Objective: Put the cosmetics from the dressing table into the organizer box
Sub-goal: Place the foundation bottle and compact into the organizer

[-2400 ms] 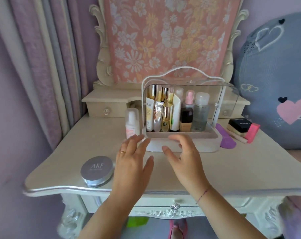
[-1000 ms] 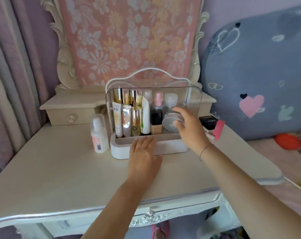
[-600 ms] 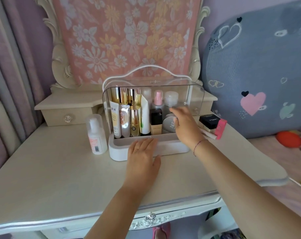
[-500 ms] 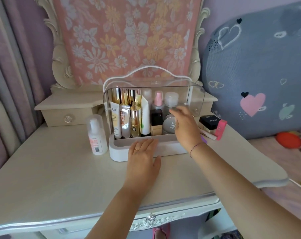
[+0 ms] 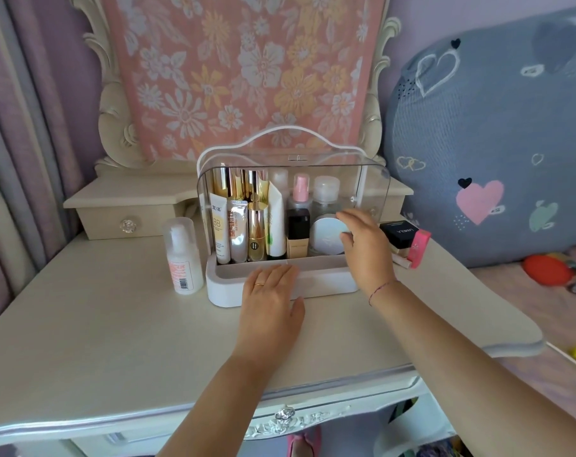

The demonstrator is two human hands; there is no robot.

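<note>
Left hand (image 5: 270, 301) lies flat, fingers straight, on the white plastic organizer box's (image 5: 326, 282) near rim. Right hand (image 5: 367, 253) curls at the round silver compact (image 5: 325, 238) inside; I cannot tell whether it pinches.

Left hand (image 5: 270, 301): a thin gold ring (image 5: 259, 284) is worn on one finger. Right hand (image 5: 367, 249): a red string bracelet (image 5: 380, 288) is worn at the wrist.

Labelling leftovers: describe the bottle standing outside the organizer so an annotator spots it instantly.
Find the clear-lidded organizer box on the cream dressing table. Just beyond its left end a white bottle stands on the tabletop. It alone is outside the box on that side, with a frosted cap and pink-orange label with barcode.
</note>
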